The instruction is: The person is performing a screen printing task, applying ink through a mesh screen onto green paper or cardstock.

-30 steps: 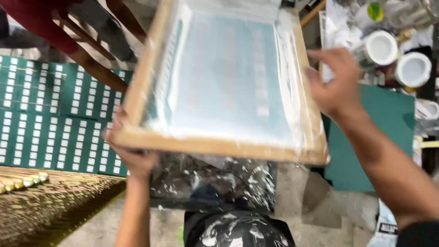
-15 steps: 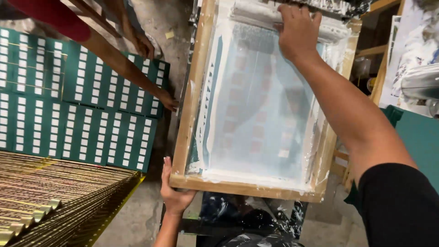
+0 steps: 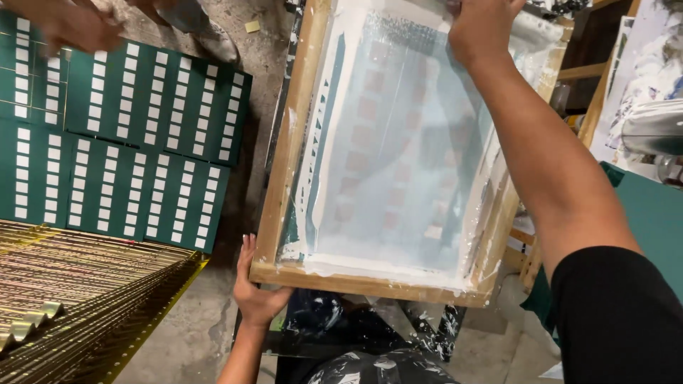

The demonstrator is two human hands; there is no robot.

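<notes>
Screen frame (image 3: 388, 153): lay on the print table, left hand (image 3: 256, 291) clasping near corner, right hand (image 3: 484, 28) gripping far edge. Risk: wet white ink likely smearing if frame slipped.

Frame (image 3: 341, 270) fills centre; left hand (image 3: 257, 295) grips its near-left corner, right hand (image 3: 484, 32) rests on the far edge. Left of frame only a narrow strip of bare floor (image 3: 249, 171), hemmed by green sheets (image 3: 142, 142). A co-worker's hand (image 3: 71, 25) is over those sheets, far left. Rack (image 3: 78, 299) blocks near left. Right side crowded: wooden shelf (image 3: 576, 71), green board (image 3: 654, 213). Open floor near bottom left of frame.
</notes>
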